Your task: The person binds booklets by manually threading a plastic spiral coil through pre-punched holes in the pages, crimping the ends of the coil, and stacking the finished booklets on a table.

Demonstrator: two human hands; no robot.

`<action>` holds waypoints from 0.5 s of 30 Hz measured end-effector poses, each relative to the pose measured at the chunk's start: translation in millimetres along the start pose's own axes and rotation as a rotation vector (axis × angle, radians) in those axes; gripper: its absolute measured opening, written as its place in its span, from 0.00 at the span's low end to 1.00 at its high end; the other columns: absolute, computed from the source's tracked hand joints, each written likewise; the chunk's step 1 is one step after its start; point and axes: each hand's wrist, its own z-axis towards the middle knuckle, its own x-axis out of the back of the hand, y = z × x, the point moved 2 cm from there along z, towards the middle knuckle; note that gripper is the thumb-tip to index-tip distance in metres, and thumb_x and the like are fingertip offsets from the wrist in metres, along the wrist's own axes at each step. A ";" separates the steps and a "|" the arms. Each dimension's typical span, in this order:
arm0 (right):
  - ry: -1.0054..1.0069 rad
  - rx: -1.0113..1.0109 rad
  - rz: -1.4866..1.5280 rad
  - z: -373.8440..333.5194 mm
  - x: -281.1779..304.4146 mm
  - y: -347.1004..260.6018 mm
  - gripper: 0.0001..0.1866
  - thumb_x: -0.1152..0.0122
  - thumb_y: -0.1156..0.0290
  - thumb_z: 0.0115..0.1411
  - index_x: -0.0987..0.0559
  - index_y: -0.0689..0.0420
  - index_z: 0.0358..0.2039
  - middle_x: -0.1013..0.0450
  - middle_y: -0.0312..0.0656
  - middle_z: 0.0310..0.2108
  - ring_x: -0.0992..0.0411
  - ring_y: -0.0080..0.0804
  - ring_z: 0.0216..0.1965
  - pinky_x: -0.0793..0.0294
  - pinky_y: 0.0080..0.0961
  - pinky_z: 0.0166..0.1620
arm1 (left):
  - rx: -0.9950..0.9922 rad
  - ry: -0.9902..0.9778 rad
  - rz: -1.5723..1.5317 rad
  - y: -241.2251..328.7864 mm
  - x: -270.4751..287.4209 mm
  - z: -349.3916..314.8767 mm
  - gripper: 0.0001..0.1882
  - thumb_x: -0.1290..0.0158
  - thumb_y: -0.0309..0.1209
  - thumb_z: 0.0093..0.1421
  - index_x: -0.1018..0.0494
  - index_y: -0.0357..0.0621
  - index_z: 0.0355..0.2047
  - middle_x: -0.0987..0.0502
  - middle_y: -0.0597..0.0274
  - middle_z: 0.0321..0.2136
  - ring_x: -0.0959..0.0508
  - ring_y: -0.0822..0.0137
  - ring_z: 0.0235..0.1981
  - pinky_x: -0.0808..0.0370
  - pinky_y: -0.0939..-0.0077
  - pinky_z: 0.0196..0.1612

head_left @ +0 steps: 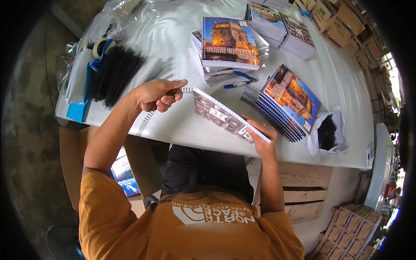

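Note:
My left hand (161, 96) is closed around a dark spiral binding coil (187, 90), whose free end meets the upper left corner of a notebook (223, 115). My right hand (261, 134) grips that notebook by its lower right end, fingers over the edge, holding it tilted above the table's front. A row of punched holes seems to run along its upper white edge. Loose coils (149, 117) lie under and behind my left hand. Right of the notebook leans a stack of spiral-bound notebooks (290, 102) with a lit tower on the cover.
A pile of black coils (117, 73) lies at left beside a tape dispenser (102, 51). Blue-handled pliers (241, 80) rest near a notebook stack (229, 43); more notebooks (281, 28) stand behind. A white bag (328, 131) of black bits sits at right. Cardboard boxes (340, 21) stand far right.

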 end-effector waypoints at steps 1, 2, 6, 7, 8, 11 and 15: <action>0.007 -0.005 0.000 -0.1 0.9 2.0 0.16 0.44 0.89 0.49 0.23 0.65 0.39 0.27 0.55 0.41 0.27 0.42 0.45 0.28 0.28 0.48 | 0.012 0.014 0.027 -0.3 -1.0 -1.3 0.22 0.54 0.48 0.62 0.36 0.45 0.18 0.44 0.77 0.06 0.49 0.84 0.05 0.52 0.89 0.08; 0.011 -0.010 0.001 -0.8 1.6 3.7 0.16 0.44 0.89 0.49 0.23 0.65 0.39 0.27 0.55 0.41 0.27 0.42 0.45 0.28 0.28 0.48 | 0.023 0.029 0.053 -1.7 -0.6 -1.6 0.22 0.54 0.48 0.62 0.36 0.45 0.18 0.44 0.77 0.06 0.49 0.84 0.05 0.52 0.89 0.08; -0.023 0.031 -0.008 7.8 1.8 4.0 0.15 0.44 0.89 0.49 0.23 0.65 0.39 0.26 0.55 0.41 0.26 0.41 0.44 0.28 0.28 0.48 | 0.029 0.003 -0.027 -6.7 6.2 3.1 0.22 0.54 0.49 0.61 0.35 0.44 0.20 0.43 0.77 0.06 0.49 0.83 0.05 0.53 0.88 0.08; -0.042 0.048 -0.013 9.0 3.2 4.5 0.15 0.44 0.89 0.49 0.23 0.65 0.39 0.26 0.55 0.40 0.26 0.41 0.44 0.28 0.28 0.48 | -0.014 0.014 -0.054 -4.1 5.3 1.9 0.20 0.52 0.47 0.60 0.34 0.44 0.21 0.41 0.75 0.08 0.47 0.83 0.06 0.51 0.88 0.09; -0.062 0.065 -0.017 11.0 5.1 4.9 0.15 0.44 0.89 0.49 0.23 0.65 0.39 0.26 0.55 0.40 0.26 0.41 0.43 0.28 0.27 0.47 | -0.057 0.025 -0.081 0.0 3.7 -0.9 0.19 0.50 0.45 0.60 0.33 0.43 0.23 0.38 0.74 0.09 0.45 0.82 0.07 0.49 0.88 0.10; -0.090 0.034 -0.025 16.3 9.0 2.5 0.13 0.42 0.86 0.50 0.24 0.68 0.39 0.25 0.53 0.39 0.26 0.34 0.40 0.28 0.24 0.45 | -0.383 0.113 0.280 4.2 0.4 -5.3 0.13 0.45 0.38 0.57 0.31 0.41 0.28 0.31 0.68 0.17 0.36 0.79 0.15 0.39 0.87 0.19; -0.057 -0.114 0.047 10.9 10.6 3.2 0.14 0.40 0.83 0.51 0.25 0.68 0.40 0.24 0.46 0.37 0.27 0.24 0.36 0.29 0.20 0.42 | -0.681 0.281 0.917 16.3 -23.7 -26.9 0.14 0.42 0.31 0.53 0.31 0.40 0.37 0.29 0.64 0.26 0.31 0.73 0.27 0.34 0.79 0.35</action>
